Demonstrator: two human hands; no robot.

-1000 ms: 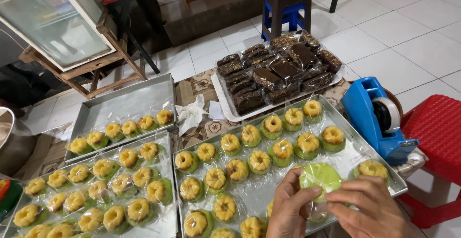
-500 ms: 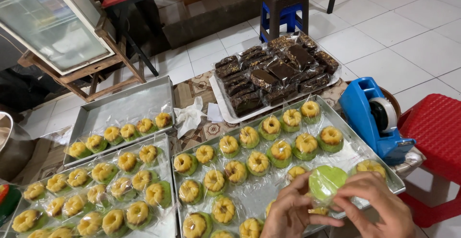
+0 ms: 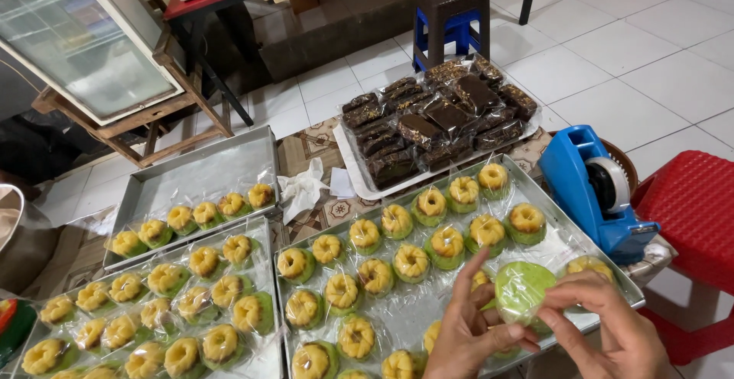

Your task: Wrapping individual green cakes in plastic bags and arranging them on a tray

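Both my hands hold one green round cake in clear plastic wrap (image 3: 521,290), green underside up, above the near right corner of a metal tray (image 3: 417,318). My left hand (image 3: 468,333) pinches its left edge with thumb and fingers; the index finger points up. My right hand (image 3: 612,333) pinches the wrap at its right edge. On the tray beneath lie several wrapped yellow-and-green flower-shaped cakes (image 3: 410,262).
A blue tape dispenser (image 3: 599,192) stands right of the tray, beside a red plastic stool (image 3: 694,226). A white tray of wrapped brown cakes (image 3: 436,121) lies behind. Two more metal trays of wrapped yellow cakes (image 3: 191,272) lie to the left. Crumpled white paper (image 3: 303,188) sits between trays.
The cake has turned a little in my hands and sits slightly lower right. My left index finger has lifted off it, and my right hand has shifted along its edge.
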